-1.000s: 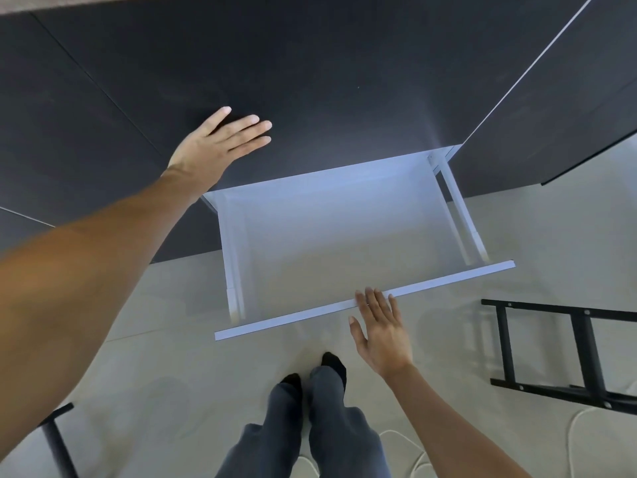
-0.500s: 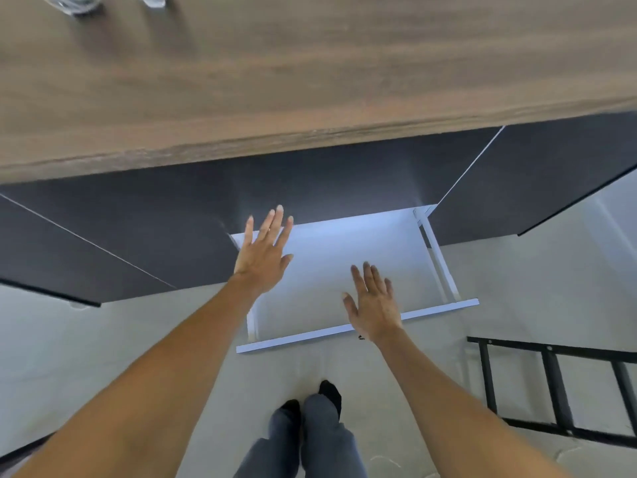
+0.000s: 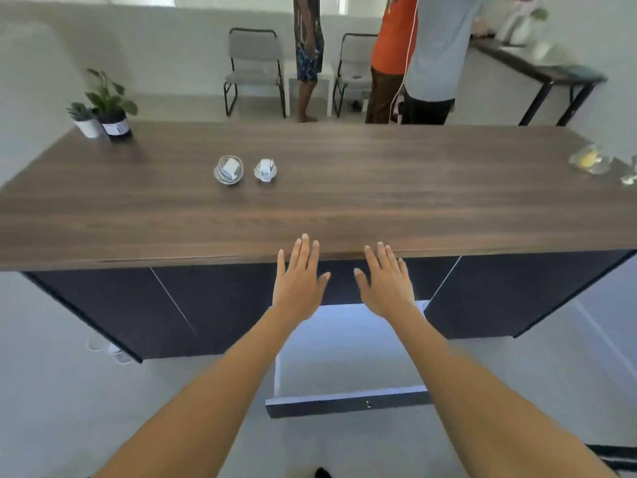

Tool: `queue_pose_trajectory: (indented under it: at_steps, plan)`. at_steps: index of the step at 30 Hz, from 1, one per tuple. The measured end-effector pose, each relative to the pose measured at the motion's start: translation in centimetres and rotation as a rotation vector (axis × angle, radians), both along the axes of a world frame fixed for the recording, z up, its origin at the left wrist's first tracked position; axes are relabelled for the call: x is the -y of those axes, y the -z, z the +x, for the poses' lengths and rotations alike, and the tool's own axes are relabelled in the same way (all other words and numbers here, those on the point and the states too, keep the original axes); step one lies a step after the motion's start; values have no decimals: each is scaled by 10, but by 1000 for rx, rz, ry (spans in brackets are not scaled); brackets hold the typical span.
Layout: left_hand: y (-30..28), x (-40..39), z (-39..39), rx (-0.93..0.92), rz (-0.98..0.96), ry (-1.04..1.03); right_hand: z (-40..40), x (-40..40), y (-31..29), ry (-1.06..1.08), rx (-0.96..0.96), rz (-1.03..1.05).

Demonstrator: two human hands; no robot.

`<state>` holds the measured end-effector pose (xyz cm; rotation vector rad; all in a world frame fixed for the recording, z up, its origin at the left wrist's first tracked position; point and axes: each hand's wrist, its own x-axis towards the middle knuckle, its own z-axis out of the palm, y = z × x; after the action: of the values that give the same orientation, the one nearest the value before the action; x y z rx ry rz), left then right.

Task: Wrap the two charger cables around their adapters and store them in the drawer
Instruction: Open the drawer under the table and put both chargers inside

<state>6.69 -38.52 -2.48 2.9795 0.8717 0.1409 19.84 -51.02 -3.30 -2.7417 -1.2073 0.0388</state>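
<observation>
Head view: both hands are up, reaching forward side by side. The left hand (image 3: pixel 299 282) is flat, fingers straight, holding nothing; the right hand (image 3: pixel 385 284) is spread the same, fingertips at the worktop (image 3: pixel 413 188) edge. Two wrapped chargers, the larger one (image 3: pixel 228 170) and the smaller one (image 3: pixel 265 170), sit just beside each other on the worktop. Below, the drawer (image 3: pixel 348 403) stands pulled open.
</observation>
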Motion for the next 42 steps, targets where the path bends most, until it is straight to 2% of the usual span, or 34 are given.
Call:
queue_pose_trajectory:
  at_steps: [7,20,28,33,42]
  plan:
    - [-47,-72,-9,-22,31,-155,15,-55,-55,-108,31,90]
    - [-53,-164,-29,-86,-35,-344,27,-158,-60,-213,-109,77]
    - [-39,-252,-1,-63,-87,-345,44,-253,-43,-185,-205,154]
    - [-31,-302,40,2,-101,-271,61,-311,-28,-143,-236,174]
    - [-5,-353,83,19,-137,-202,78,-377,-6,-116,-306,265]
